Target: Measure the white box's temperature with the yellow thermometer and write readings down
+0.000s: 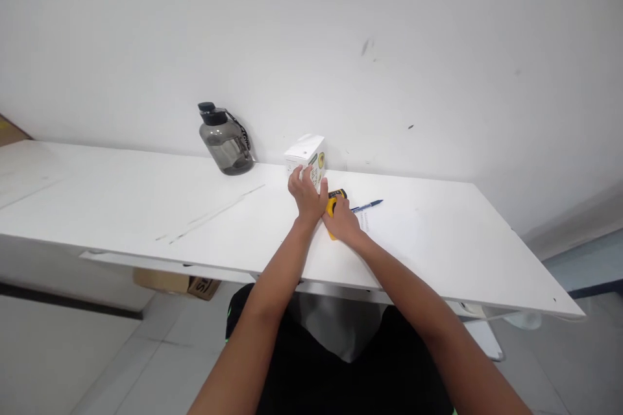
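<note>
A small white printed box (305, 150) stands on the white table near the wall. My left hand (307, 198) is at its near side, fingers on the front and thumb by the right side, gripping it. Just to the right, my right hand (342, 220) is closed over a yellow-and-black handheld device (337, 194) on the table; its exact kind is partly hidden by the hand. The two hands touch or nearly touch. Beside the right hand lies a blue pen (368, 205) on a white sheet of paper (389, 224) with a little print.
A large grey translucent water bottle (226, 142) with a black lid and strap stands left of the box against the wall. The white table (121, 201) has its front edge close to my body. Below it a cardboard box (175, 282) is partly visible.
</note>
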Demonstrator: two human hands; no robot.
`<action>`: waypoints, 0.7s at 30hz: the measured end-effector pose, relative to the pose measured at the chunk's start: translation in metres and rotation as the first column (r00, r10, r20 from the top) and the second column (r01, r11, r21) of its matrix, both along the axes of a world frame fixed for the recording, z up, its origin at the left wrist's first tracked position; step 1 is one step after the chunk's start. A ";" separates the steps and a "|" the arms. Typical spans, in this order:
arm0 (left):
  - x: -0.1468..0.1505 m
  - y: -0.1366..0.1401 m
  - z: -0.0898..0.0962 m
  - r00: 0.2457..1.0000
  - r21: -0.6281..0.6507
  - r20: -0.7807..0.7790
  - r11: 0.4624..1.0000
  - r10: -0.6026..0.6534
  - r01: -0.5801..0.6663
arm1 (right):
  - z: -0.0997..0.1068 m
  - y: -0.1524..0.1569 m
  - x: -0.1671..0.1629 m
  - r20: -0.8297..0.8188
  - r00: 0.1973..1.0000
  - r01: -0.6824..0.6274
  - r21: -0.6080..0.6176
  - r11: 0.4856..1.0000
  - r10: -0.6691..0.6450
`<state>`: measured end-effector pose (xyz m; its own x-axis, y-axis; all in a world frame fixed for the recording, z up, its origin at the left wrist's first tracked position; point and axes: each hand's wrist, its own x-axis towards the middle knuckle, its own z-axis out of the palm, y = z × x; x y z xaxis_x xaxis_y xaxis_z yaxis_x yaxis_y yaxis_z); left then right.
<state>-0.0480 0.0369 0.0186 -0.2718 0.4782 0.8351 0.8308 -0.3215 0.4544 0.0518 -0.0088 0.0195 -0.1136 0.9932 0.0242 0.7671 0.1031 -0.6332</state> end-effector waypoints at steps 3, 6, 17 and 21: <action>-0.001 -0.003 0.000 1.000 -0.009 0.004 1.000 -0.030 0.030 | 0.009 0.004 0.002 0.030 0.999 -0.018 -0.039 0.999 0.019; 0.001 -0.006 0.001 0.998 -0.013 0.010 0.998 -0.062 0.062 | 0.019 0.009 0.025 -0.001 0.999 0.051 0.071 0.996 -0.051; 0.019 -0.019 0.005 0.831 -0.376 -0.280 0.851 -0.481 0.366 | -0.005 0.031 0.139 0.588 0.808 -0.159 0.153 0.975 0.040; 0.017 -0.021 0.007 0.821 -0.458 -0.191 0.789 -0.538 0.410 | -0.012 0.025 0.147 0.465 0.884 -0.091 0.285 0.954 -0.055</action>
